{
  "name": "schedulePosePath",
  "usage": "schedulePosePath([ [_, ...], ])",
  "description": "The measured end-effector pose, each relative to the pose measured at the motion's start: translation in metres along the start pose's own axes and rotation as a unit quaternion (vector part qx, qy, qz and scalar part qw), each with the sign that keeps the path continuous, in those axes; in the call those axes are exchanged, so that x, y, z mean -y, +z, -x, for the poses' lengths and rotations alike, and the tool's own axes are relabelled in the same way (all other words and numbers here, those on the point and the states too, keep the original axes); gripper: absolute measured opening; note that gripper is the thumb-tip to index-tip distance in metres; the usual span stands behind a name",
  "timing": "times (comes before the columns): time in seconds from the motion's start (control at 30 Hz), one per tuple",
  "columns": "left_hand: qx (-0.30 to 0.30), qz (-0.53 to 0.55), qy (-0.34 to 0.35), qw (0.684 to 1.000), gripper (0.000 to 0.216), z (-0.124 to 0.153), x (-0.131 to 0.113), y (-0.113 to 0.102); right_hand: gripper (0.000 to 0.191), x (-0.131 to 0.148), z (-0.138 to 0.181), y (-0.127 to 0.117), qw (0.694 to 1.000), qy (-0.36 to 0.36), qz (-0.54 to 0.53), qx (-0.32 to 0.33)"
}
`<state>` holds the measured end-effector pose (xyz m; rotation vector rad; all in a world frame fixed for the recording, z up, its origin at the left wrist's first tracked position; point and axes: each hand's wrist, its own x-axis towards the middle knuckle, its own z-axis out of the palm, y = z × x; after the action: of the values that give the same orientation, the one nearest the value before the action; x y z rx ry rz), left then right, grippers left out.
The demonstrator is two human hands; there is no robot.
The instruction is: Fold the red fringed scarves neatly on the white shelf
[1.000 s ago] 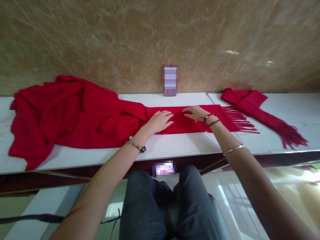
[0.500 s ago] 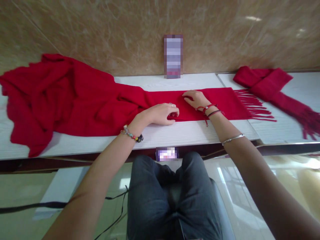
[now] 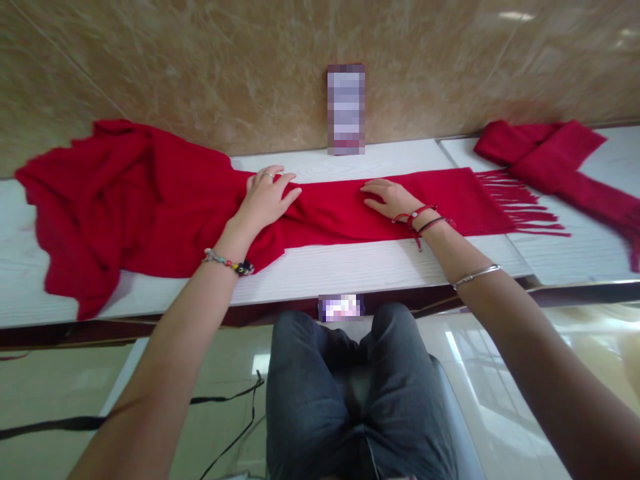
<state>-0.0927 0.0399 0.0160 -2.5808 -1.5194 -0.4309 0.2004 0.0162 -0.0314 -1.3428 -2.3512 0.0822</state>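
Observation:
A long red scarf (image 3: 150, 220) lies across the white table. Its left part is bunched in loose folds, while the right part is a flat strip ending in a fringe. My left hand (image 3: 267, 193), fingers spread, is over the scarf where the loose folds meet the flat strip. On the flat strip rests my right hand (image 3: 393, 199), palm down with fingers stretched out to the left. Neither hand visibly grips the cloth. Farther right lies a second red scarf (image 3: 545, 157), crossed over itself, its fringed end at the table's right side.
A phone-like object (image 3: 346, 110), blurred out, leans upright on the brown marbled wall (image 3: 200, 73). Another blurred object (image 3: 341, 308) is at the front edge of the white table (image 3: 310, 270), above my knees. A black strap (image 3: 225, 400) hangs at lower left.
My left hand has moved left and away from me, its fingers now spread. The cloth beneath it has shifted. My right hand stays on the flat strip.

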Motion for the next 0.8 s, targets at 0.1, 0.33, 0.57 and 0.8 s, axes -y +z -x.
schedulePosePath([
  [0.1, 0.015, -0.055, -0.053, 0.997, 0.050, 0.017, 0.021, -0.003, 0.039, -0.002, 0.000, 0.002, 1.000, -0.002, 0.004, 0.002],
  [0.33, 0.113, -0.036, -0.079, 0.990, 0.060, 0.057, 0.087, -0.004, 0.039, -0.006, 0.000, 0.004, 1.000, -0.001, 0.003, 0.003],
  [0.57, 0.091, -0.112, -0.085, 0.986, 0.053, 0.083, 0.124, -0.011, 0.038, -0.004, 0.004, 0.001, 1.000, -0.001, -0.001, 0.002],
  [0.8, 0.097, -0.174, -0.085, 0.976, 0.055, 0.077, 0.110, -0.033, 0.037, 0.000, 0.005, -0.002, 1.000, 0.002, 0.003, 0.010],
])
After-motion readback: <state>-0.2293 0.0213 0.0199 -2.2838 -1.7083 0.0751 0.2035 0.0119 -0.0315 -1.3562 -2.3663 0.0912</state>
